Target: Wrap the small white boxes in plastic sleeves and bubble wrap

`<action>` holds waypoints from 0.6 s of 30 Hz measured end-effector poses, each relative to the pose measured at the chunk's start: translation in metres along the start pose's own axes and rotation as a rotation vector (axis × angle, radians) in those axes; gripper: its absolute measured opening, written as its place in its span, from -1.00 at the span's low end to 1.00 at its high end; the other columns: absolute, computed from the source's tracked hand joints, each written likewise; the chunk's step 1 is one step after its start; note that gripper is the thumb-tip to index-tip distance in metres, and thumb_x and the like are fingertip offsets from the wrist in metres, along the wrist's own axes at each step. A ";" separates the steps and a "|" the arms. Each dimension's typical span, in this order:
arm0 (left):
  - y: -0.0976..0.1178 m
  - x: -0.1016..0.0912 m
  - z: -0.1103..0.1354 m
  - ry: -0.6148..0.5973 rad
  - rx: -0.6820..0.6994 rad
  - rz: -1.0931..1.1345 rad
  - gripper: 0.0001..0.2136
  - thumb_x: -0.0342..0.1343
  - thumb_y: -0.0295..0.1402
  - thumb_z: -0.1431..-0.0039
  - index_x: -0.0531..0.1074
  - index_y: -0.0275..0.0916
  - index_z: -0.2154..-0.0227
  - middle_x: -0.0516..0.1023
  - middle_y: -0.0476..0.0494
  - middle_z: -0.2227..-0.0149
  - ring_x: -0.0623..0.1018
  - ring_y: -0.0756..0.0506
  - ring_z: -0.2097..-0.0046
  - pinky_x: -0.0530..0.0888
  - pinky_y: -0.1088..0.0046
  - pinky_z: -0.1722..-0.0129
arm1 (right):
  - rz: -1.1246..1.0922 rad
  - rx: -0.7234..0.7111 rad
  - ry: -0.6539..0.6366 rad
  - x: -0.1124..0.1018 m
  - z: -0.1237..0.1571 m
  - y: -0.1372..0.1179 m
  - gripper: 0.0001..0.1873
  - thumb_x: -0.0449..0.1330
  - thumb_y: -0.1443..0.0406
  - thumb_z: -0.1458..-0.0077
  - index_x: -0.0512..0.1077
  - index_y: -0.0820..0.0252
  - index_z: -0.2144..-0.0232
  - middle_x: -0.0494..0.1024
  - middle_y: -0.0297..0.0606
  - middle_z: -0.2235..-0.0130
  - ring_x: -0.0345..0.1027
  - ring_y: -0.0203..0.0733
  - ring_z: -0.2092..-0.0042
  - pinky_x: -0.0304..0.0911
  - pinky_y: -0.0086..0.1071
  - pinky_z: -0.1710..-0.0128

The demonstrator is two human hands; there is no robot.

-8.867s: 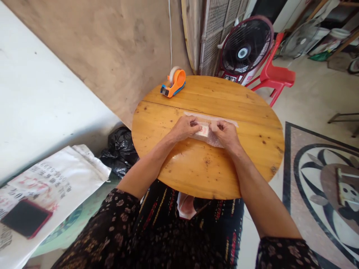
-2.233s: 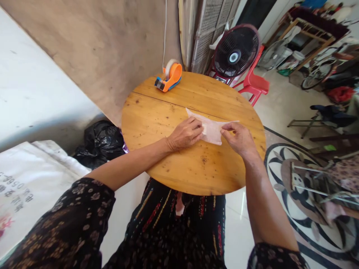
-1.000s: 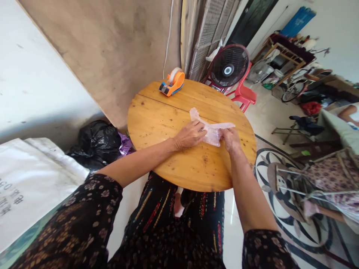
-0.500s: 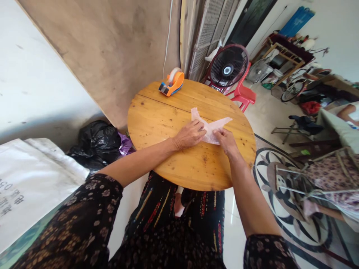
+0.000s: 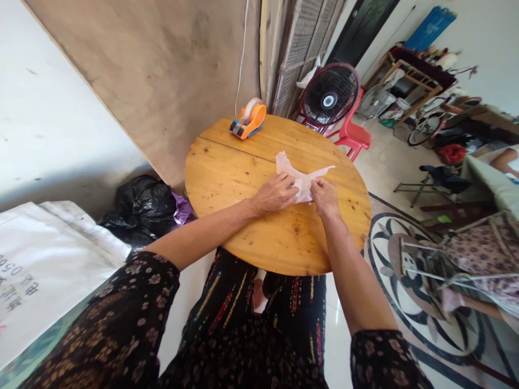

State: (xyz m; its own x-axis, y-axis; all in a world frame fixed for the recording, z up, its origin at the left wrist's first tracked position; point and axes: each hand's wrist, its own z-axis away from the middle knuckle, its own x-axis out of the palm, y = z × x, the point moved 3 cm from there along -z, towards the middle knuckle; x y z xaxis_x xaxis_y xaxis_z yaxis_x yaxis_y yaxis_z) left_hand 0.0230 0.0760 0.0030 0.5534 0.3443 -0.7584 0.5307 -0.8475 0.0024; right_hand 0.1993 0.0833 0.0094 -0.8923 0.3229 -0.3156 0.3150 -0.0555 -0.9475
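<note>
A crumpled piece of clear bubble wrap (image 5: 302, 178) lies on the round wooden table (image 5: 243, 178), its two ends sticking up and outward. My left hand (image 5: 275, 193) presses down on its left side with fingers curled over it. My right hand (image 5: 325, 195) pinches the wrap's right side close to the left hand. Whatever is inside the wrap is hidden by my fingers.
An orange and blue tape dispenser (image 5: 249, 120) stands at the table's far edge near the wall. Behind the table are a black fan (image 5: 330, 97) and a red plastic chair (image 5: 352, 138). A black bag (image 5: 140, 205) lies on the floor at left.
Over the last second my right hand slid left along the wrap toward my left hand, folding the right end in. My left hand stayed in place.
</note>
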 end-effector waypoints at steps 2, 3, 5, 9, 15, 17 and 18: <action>0.000 0.000 0.000 0.002 -0.001 0.010 -0.80 -0.02 -0.41 -0.31 0.52 -0.28 0.24 0.49 -0.27 0.18 0.37 -0.19 0.11 0.36 0.27 0.09 | -0.013 0.009 0.000 0.000 0.001 -0.003 -0.84 0.22 0.19 0.16 0.38 0.15 0.51 0.36 -0.47 0.64 0.15 -0.34 0.64 0.07 -0.46 0.74; 0.000 0.000 0.000 0.002 -0.002 0.018 -0.80 -0.01 -0.42 -0.31 0.53 -0.28 0.24 0.49 -0.27 0.19 0.37 -0.19 0.11 0.36 0.27 0.09 | -0.019 0.012 0.002 -0.001 0.002 -0.004 -0.84 0.22 0.19 0.16 0.38 0.15 0.51 0.36 -0.47 0.64 0.16 -0.34 0.64 0.07 -0.46 0.74; 0.000 0.001 0.000 0.001 -0.003 0.028 -0.80 -0.02 -0.43 -0.31 0.53 -0.28 0.24 0.49 -0.28 0.19 0.37 -0.19 0.11 0.36 0.26 0.09 | -0.026 0.012 0.000 -0.001 0.004 -0.006 -0.83 0.23 0.19 0.17 0.39 0.15 0.50 0.38 -0.46 0.63 0.17 -0.33 0.64 0.07 -0.46 0.74; -0.001 0.001 0.000 0.006 0.001 0.017 -0.79 -0.03 -0.43 -0.31 0.53 -0.28 0.25 0.49 -0.27 0.19 0.37 -0.19 0.12 0.36 0.27 0.10 | -0.010 -0.008 -0.057 0.004 0.006 -0.014 -0.82 0.24 0.19 0.17 0.40 0.15 0.49 0.42 -0.44 0.62 0.19 -0.32 0.63 0.08 -0.45 0.73; -0.003 0.004 0.000 -0.010 -0.014 0.057 -0.79 -0.03 -0.42 -0.31 0.52 -0.29 0.23 0.51 -0.28 0.18 0.41 -0.19 0.10 0.41 0.26 0.09 | 0.093 -0.059 -0.133 0.017 0.000 -0.030 -0.82 0.25 0.18 0.15 0.37 0.14 0.51 0.39 -0.46 0.63 0.17 -0.34 0.64 0.09 -0.45 0.69; -0.004 0.004 0.000 -0.005 -0.033 0.097 -0.80 -0.02 -0.42 -0.31 0.51 -0.29 0.20 0.52 -0.29 0.16 0.43 -0.19 0.07 0.42 0.24 0.06 | 0.137 -0.105 -0.159 0.020 -0.002 -0.034 -0.83 0.23 0.19 0.14 0.38 0.15 0.51 0.38 -0.45 0.62 0.17 -0.35 0.62 0.10 -0.45 0.66; -0.004 0.004 0.000 0.002 -0.045 0.121 -0.81 -0.01 -0.42 -0.30 0.50 -0.29 0.18 0.52 -0.30 0.14 0.44 -0.19 0.05 0.43 0.23 0.03 | 0.155 -0.126 -0.170 0.022 -0.003 -0.035 -0.83 0.23 0.18 0.14 0.39 0.16 0.51 0.38 -0.45 0.62 0.17 -0.36 0.61 0.10 -0.45 0.64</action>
State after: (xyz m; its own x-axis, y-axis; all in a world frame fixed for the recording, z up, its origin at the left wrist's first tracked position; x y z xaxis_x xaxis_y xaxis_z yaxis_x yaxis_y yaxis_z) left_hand 0.0230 0.0807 0.0001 0.6163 0.2413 -0.7496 0.4880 -0.8641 0.1230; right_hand 0.1697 0.0948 0.0358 -0.8681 0.1562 -0.4711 0.4809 0.0294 -0.8763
